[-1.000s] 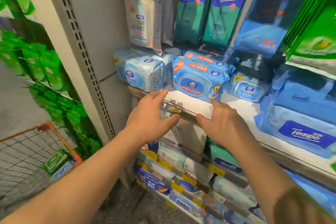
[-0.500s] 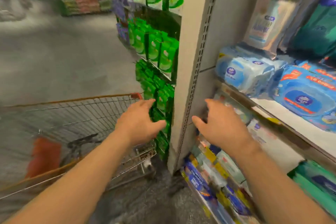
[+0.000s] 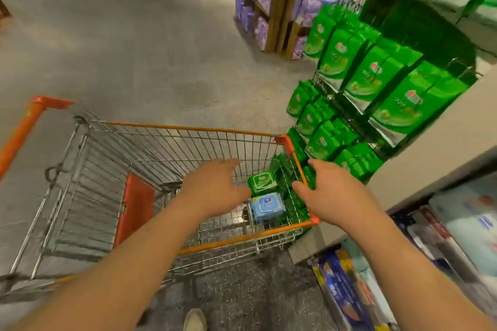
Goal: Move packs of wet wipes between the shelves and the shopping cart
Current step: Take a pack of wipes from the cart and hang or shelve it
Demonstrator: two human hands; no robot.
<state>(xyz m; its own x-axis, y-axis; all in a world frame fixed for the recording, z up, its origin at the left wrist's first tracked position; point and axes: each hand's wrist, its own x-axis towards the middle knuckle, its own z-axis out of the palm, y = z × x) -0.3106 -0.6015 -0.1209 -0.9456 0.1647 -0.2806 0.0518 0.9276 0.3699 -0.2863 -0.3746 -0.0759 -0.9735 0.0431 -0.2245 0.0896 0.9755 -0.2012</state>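
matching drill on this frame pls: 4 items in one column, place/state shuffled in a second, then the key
Items
1. green wipes pack
2. blue wipes pack
3. left hand
4. right hand

Places/states
A. open, over the shopping cart's right rim
B. in the cart, nearer the person
C. open, above the cart basket, holding nothing
D. in the cart, just beyond the other pack

Pairs: 1-D, 2-B, 3-C, 4-A
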